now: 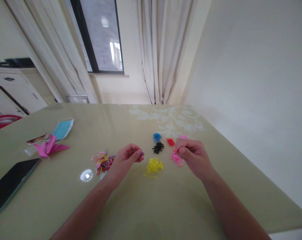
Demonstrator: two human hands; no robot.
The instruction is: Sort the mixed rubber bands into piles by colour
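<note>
My left hand (126,158) hovers over the table, fingers curled around a few small bands; a bluish bit shows at the fingertips. Beside its wrist lies a mixed heap of coloured rubber bands (103,161), partly covered by the hand. My right hand (194,155) pinches a thin reddish rubber band (175,150) between thumb and forefinger, over the pink bands (177,160). Between the hands are separate piles: blue bands (157,137), black bands (158,147) and yellow bands (154,166). A small red pile (170,142) sits left of my right fingertips.
On the left are a black phone (12,183), a pink folded piece (50,146), a blue face mask (63,129) and a clear round dome (86,175). The glossy table (131,206) meets the wall on the right. Curtains and a window stand beyond it.
</note>
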